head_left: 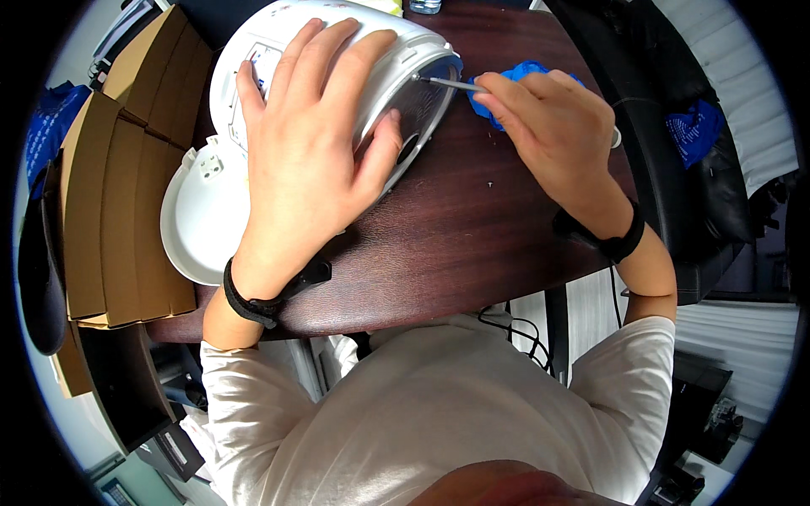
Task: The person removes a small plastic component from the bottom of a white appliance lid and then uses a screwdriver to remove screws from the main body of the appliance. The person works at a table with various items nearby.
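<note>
A white rounded appliance, which looks like a rice cooker, lies on its side on the table, its open end turned to the right. Over its casing my left hand rests with fingers spread and the thumb at the rim. A round white lid hangs swung out beside my left wrist. My right hand is closed around a screwdriver, whose handle is mostly hidden in the fist. The metal tip meets the appliance's rim. On the tabletop, below the screwdriver, lies a tiny screw.
Crumpled blue plastic lies behind my right hand on the dark wooden table. Cardboard boxes stand along the left edge. A black leather seat with a blue bag is at the right. Cables hang below the table.
</note>
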{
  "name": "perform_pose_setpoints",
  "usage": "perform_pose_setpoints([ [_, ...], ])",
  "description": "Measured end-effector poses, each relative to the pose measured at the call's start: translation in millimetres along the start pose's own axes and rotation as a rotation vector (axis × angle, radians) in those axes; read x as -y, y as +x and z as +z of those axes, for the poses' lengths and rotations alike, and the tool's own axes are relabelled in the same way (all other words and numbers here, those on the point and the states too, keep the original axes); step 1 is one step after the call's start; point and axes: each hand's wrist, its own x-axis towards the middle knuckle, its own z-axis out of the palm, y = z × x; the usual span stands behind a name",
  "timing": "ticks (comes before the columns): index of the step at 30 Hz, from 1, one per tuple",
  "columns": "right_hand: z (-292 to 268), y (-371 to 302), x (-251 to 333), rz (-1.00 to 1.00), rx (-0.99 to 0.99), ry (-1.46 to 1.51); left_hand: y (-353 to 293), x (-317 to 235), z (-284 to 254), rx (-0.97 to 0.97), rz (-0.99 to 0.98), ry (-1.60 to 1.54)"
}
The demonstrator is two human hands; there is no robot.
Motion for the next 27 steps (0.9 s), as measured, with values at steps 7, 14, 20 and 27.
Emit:
perform_pose_setpoints([
  [7, 2.2, 1.0, -0.1, -0.051, -0.077, -0.071, 0.3, -0.1, 2.1, 0.029, 0.007, 0.025],
  [14, 0.0, -1.3, 1.6, -0.046, -0.065, -0.093, 0.5, -1.6, 2.1, 0.028, 0.012, 0.041],
  [20, 1.8, -1.9, 0.0, -0.045, -0.087, -0.052, 0.0, -0.8, 3.0, 0.03, 0.009, 0.041],
  [27, 3.5, -2.1, -2.3, -0.057, -0.121, -0.053, -0.1, 1.6, 8.3, -0.013, 0.04, 0.052],
])
